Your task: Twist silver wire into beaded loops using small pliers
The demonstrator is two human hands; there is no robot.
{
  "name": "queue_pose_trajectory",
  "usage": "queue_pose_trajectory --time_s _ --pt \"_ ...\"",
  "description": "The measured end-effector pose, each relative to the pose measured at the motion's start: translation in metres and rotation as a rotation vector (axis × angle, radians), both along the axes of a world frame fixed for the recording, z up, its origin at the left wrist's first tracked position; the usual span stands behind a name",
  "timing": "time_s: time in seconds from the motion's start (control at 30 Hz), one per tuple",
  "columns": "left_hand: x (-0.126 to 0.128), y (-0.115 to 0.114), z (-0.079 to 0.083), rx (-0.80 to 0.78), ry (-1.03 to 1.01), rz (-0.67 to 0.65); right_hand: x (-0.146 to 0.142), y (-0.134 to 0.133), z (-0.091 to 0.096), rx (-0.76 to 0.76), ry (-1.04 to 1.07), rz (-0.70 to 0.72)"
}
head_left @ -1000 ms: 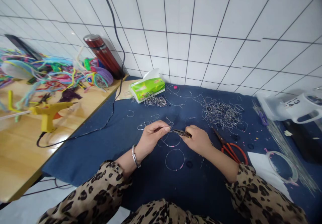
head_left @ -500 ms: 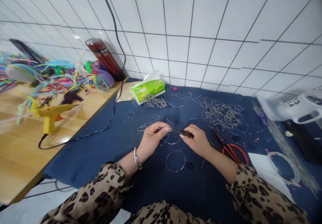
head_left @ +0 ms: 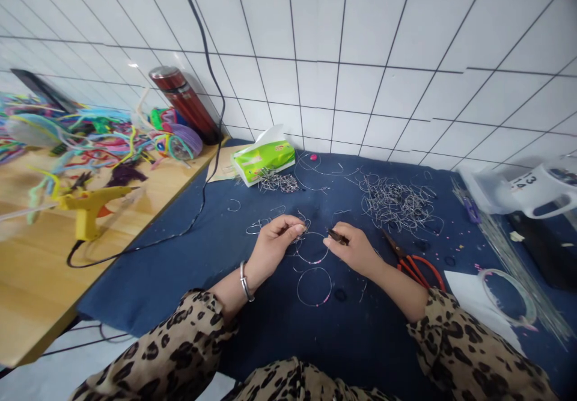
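My left hand [head_left: 282,238] pinches a thin wire ring [head_left: 311,262] with a few pink beads on its lower edge. The fingertips hide the spot where it is gripped. In my right hand [head_left: 354,247] is a small pair of dark pliers [head_left: 337,236], its jaws pointing left toward the ring; a narrow gap seems to lie between jaw tips and wire. Below both hands, a second wire ring [head_left: 314,287] with pink beads lies flat on the dark blue cloth [head_left: 270,329]. Loose bent wires lie near my left fingers.
A tangle of wire pieces [head_left: 399,202] lies right of centre, beside orange-handled scissors [head_left: 417,269]. Further right are straight wires, a clear coil [head_left: 509,299] and a white mug [head_left: 543,190]. Leftward are a tissue pack [head_left: 264,160], yellow glue gun [head_left: 92,208], its cable and a red flask [head_left: 184,103].
The pliers in my right hand have drawn slightly back to the right from the ring. The ring now hangs lower and shows more of its circle. My left hand has barely moved.
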State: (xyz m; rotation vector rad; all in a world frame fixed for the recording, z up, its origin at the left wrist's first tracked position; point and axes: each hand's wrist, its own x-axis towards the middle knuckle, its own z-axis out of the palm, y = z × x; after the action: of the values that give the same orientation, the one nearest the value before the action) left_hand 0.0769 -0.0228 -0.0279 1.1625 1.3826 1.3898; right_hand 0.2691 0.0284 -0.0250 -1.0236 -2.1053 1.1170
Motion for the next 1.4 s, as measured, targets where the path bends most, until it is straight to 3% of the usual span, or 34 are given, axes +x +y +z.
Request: queue_pose_trajectory --time_s 0.17,0.4,0.5,0.6,0.7,0.77,0.9,1.07,1.2,1.4 --pt "-0.002 0.001 -0.002 0.003 -0.021 -0.033 0.003 0.003 0.003 -0.095 0.04 0.023" --pt "-0.004 -0.001 0.0 0.013 0.061 -0.249 0.005 0.004 0.007 -0.191 0.085 0.07" --pt "-0.001 -0.001 0.001 0.085 0.117 -0.307 0.001 0.0 0.011 -0.229 0.08 0.161" --pt "0.003 -0.001 0.001 0.101 0.139 -0.351 -0.002 -0.004 0.012 -0.273 0.09 0.162" --pt "0.006 -0.001 -0.001 0.042 0.16 -0.331 -0.001 -0.004 0.01 -0.334 0.12 0.132" --pt "0.006 -0.002 -0.002 0.036 0.192 -0.245 0.0 -0.003 0.008 -0.365 0.153 0.07" --pt "0.004 -0.006 0.002 0.184 0.38 -0.03 0.001 0.0 0.0 -0.423 0.259 -0.056" --pt "0.009 -0.014 0.013 0.348 0.581 -0.214 -0.001 0.001 -0.005 -0.46 0.327 -0.068" --pt "0.019 -0.014 0.014 0.337 0.749 -0.36 -0.002 -0.001 -0.002 -0.462 0.336 -0.049" --pt "0.028 -0.013 0.01 0.301 0.841 -0.317 -0.004 -0.009 0.008 -0.477 0.391 -0.05"
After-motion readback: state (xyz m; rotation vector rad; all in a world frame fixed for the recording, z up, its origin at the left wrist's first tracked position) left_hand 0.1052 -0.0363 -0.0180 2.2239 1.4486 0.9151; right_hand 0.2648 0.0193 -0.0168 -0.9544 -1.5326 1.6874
